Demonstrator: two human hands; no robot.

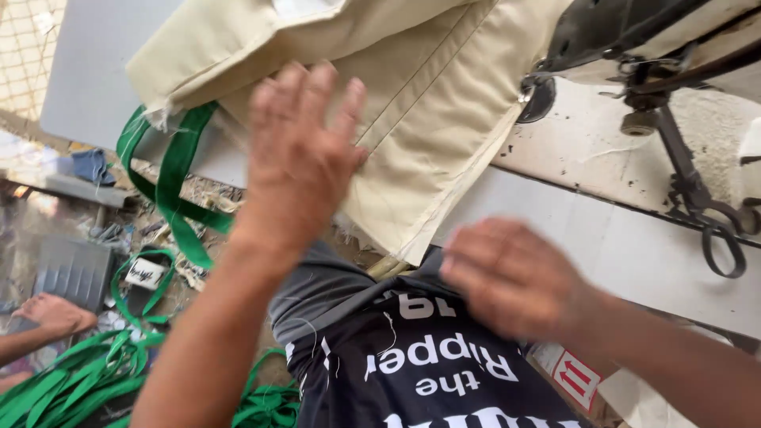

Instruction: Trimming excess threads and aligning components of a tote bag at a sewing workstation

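Observation:
A beige cloth bag (pixel 412 87) with a green strap handle (pixel 170 178) lies over the edge of a white sewing table (pixel 634 261). My left hand (pixel 305 150) is spread flat, its fingertips against the beige cloth. My right hand (pixel 511 273) is blurred, fingers loosely curled, just below the cloth's lower corner and holding nothing that I can see. Below both hands is my dark printed shirt (pixel 412 357).
A sewing machine's dark metal parts (pixel 666 127) stand at the upper right of the table. Several green straps (pixel 71 380) lie heaped on the floor at lower left. Another person's hand (pixel 51 313) rests near them by a grey crate (pixel 75 273).

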